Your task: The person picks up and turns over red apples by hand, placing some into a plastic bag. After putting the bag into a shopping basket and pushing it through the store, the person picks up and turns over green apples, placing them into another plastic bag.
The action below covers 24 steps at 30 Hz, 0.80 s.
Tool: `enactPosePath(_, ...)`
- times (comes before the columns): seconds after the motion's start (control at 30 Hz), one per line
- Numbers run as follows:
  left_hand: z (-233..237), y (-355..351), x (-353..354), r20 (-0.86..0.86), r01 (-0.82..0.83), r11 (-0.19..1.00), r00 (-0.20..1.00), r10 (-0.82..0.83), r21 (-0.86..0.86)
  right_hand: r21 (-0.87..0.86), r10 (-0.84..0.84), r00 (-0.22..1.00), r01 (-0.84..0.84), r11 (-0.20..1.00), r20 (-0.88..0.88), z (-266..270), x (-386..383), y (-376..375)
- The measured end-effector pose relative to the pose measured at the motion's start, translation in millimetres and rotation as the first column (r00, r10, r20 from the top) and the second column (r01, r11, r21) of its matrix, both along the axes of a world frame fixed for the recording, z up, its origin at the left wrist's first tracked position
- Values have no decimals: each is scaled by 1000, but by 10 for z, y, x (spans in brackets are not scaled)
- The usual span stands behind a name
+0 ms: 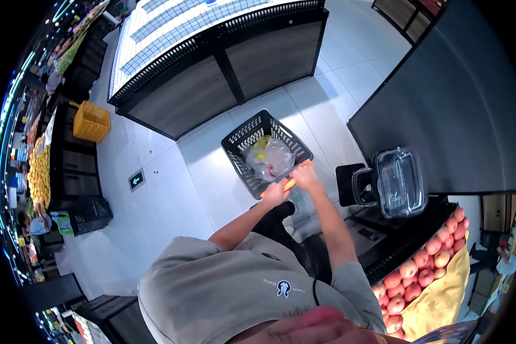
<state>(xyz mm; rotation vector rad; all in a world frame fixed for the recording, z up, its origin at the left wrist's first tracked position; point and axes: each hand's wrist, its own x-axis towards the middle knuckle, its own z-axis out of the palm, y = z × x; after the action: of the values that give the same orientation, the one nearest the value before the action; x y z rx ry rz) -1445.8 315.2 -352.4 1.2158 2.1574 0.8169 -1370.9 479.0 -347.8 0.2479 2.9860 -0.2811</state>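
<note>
Both my hands are wrapped round the orange handle (290, 184) of a black plastic shopping basket (240, 164). My left hand (277, 194) grips its near left end, and my right hand (305, 175) grips the right end, close to the basket's rim. The basket extends away from me over the tiled floor. Inside it lie clear plastic bags (276, 158) with yellowish-green produce (263, 148) and something reddish showing through.
Ahead stands a dark display stand (183, 97) with a white gridded top. Red apples (408, 268) fill a stand at my right, near a clear plastic container (401, 183). To the left are a yellow crate (92, 122), a dark crate (90, 215) and a floor arrow sign (136, 180).
</note>
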Motion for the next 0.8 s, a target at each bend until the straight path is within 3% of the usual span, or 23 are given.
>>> enactPosePath(0.13,22,274,-81,58,-183,982,981,186,-48,82,111,994,-111,990,7,-69,-295,274)
enactPosePath(0.2,-93,396,-141,77,-264,964,962,260,35,143,211,975,-200,969,-68,-55,-514,440)
enactPosePath(0.4,-189,770,-222,162,-487,871,867,471,73,218,406,914,-400,890,20,-80,-1010,825)
enactPosePath(0.57,-294,1116,-430,218,-633,769,765,606,85,231,611,791,-593,771,-10,-218,-1569,1149)
enactPosePath(0.8,-492,1702,-718,207,-857,500,516,831,128,197,855,517,-836,512,-31,-369,-2422,1491)
